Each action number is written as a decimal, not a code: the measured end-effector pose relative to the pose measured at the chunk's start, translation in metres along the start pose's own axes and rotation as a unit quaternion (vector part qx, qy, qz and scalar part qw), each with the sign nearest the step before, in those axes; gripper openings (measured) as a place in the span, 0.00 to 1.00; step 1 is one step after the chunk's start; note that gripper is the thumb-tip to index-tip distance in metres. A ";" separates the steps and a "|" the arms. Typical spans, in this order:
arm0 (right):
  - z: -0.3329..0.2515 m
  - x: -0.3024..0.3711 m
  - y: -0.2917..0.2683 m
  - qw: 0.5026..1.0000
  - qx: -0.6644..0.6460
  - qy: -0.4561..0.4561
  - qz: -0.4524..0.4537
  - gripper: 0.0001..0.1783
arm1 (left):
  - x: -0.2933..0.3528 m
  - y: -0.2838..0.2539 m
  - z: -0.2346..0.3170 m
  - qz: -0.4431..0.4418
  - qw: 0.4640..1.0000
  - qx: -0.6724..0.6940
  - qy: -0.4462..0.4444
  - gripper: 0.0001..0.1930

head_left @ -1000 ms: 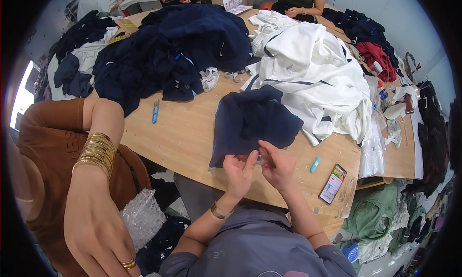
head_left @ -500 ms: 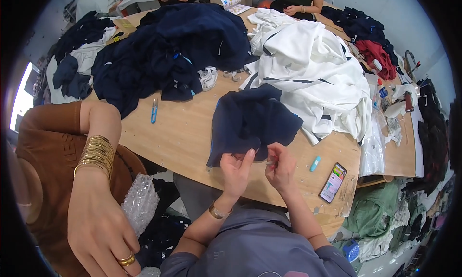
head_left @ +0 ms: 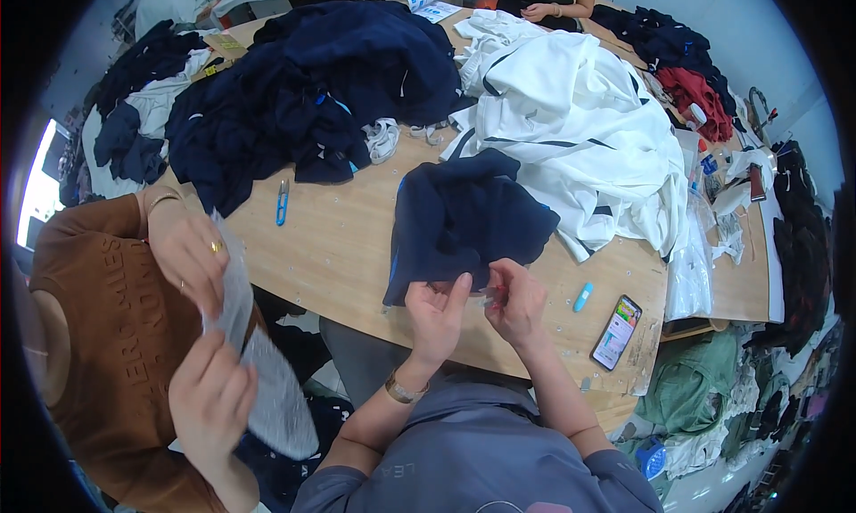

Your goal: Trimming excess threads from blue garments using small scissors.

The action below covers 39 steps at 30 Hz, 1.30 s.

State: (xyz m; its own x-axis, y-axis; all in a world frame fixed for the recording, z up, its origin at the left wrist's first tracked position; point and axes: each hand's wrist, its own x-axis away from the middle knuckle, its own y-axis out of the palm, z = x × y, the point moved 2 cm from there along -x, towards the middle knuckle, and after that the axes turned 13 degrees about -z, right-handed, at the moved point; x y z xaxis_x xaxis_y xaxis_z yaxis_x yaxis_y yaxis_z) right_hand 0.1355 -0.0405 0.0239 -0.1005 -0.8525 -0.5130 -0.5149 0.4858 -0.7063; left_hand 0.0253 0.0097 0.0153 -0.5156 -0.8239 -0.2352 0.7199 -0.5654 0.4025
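A dark navy garment [head_left: 464,214] lies bunched on the wooden table in front of me. Its near edge is pinched between the thumb and fingers of my left hand [head_left: 435,315]. Close beside it, at the same edge, my right hand [head_left: 518,306] has its fingers closed around something small, partly reddish, that I cannot make out. To the right of that hand lie a small turquoise capped item [head_left: 583,296] and a phone [head_left: 616,333] with its screen lit.
Heaps of navy garments [head_left: 312,76] and white garments [head_left: 580,139] cover the far table. Blue thread snips [head_left: 282,203] lie at the left. A co-worker in brown handles bubble wrap [head_left: 276,397] beside my left arm. Clear plastic bags [head_left: 689,281] sit at the right edge.
My right hand has shifted slightly left along the garment's edge; my left hand keeps its hold. The co-worker at my left has lifted the bubble wrap and now holds it with both hands.
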 end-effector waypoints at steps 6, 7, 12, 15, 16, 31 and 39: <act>0.002 0.005 0.001 0.994 -0.090 0.052 0.028 0.21 | -0.002 -0.005 -0.004 0.005 0.996 0.078 -0.030 0.11; -0.002 0.002 -0.001 0.987 -0.136 0.090 0.010 0.16 | -0.003 -0.004 -0.002 0.005 0.997 0.078 -0.030 0.11; -0.011 -0.005 -0.007 0.961 -0.239 0.140 0.007 0.11 | -0.004 -0.006 -0.003 0.009 0.973 0.215 -0.084 0.11; -0.003 0.001 -0.002 0.938 -0.276 0.208 -0.016 0.12 | -0.005 -0.004 0.000 0.013 0.971 0.223 -0.085 0.12; -0.004 0.000 -0.003 0.947 -0.263 0.185 -0.002 0.12 | -0.005 -0.003 0.000 0.013 0.971 0.223 -0.085 0.12; -0.003 -0.002 0.002 0.999 -0.030 0.014 -0.003 0.20 | 0.003 -0.006 -0.005 -0.006 1.000 0.011 -0.011 0.13; -0.001 0.003 -0.004 0.992 -0.106 0.068 0.027 0.13 | 0.001 -0.006 -0.004 0.010 1.000 0.019 -0.006 0.14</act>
State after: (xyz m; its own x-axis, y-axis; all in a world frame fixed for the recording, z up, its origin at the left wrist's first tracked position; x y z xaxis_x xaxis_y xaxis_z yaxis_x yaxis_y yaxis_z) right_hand 0.1360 -0.0451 0.0255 -0.2392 -0.8513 -0.4671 -0.6713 0.4925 -0.5539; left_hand 0.0219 0.0120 0.0089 -0.5078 -0.8339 -0.2163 0.7119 -0.5475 0.4398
